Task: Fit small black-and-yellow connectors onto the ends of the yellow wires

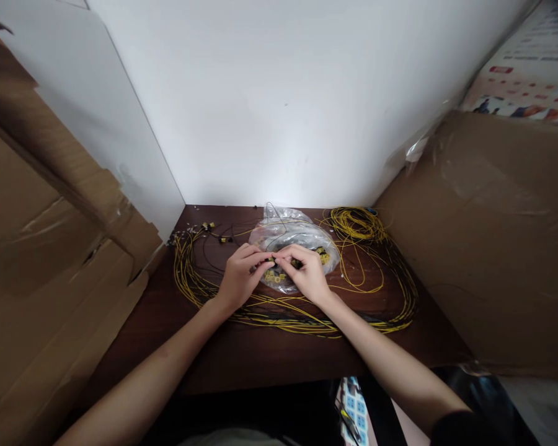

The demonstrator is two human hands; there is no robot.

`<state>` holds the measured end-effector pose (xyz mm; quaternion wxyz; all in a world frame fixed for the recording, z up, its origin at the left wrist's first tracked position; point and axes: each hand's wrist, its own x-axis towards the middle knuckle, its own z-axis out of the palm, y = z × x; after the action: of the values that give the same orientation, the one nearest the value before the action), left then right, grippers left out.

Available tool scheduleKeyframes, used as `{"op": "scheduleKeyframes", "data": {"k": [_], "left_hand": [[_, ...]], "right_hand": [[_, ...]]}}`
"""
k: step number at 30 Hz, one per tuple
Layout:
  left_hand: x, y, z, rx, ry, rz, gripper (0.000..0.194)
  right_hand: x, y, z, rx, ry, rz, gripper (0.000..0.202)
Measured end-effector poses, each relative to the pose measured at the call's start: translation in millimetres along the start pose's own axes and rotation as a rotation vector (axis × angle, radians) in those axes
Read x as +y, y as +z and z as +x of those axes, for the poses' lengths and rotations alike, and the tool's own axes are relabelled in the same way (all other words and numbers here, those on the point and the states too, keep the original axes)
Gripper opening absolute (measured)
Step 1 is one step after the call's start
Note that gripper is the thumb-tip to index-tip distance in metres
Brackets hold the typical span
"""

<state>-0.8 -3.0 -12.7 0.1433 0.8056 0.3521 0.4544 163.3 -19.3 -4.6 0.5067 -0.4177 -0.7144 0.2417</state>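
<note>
My left hand (242, 272) and my right hand (307, 269) meet over a clear plastic bag (286, 232), fingertips nearly touching. Each is closed in a pinch, on something small and dark that I cannot make out. Small yellow and black parts (275, 277) lie in the bag beneath my fingers. A long bundle of yellow and black wires (288, 319) curves around the bag and passes under my wrists. At the back right is a coil of yellow wire (358, 224).
Small yellow and black connectors (208, 227) lie at the back left of the dark tabletop (242, 365). Cardboard (41, 260) stands on the left, a cardboard box (493, 235) on the right, a white wall (279, 105) behind. A power strip (356, 406) is below the front edge.
</note>
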Motion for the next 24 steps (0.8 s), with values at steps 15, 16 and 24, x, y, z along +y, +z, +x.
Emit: {"op": "scheduleKeyframes", "data": {"k": [15, 16, 24], "left_hand": [[-1.9, -3.7, -0.3, -0.021, 0.138, 0.213, 0.033], [-2.2, -4.2, -0.5, -0.03, 0.16, 0.236, 0.033], [0.3, -2.5, -3.1, -0.077, 0.319, 0.276, 0.04]], "right_hand": [[-1.1, -1.1, 3.6, -0.019, 0.209, 0.253, 0.012], [-1.4, -1.1, 4.0, -0.021, 0.223, 0.285, 0.013], [-6.3, 0.2, 6.4, -0.038, 0.36, 0.513, 0.019]]}}
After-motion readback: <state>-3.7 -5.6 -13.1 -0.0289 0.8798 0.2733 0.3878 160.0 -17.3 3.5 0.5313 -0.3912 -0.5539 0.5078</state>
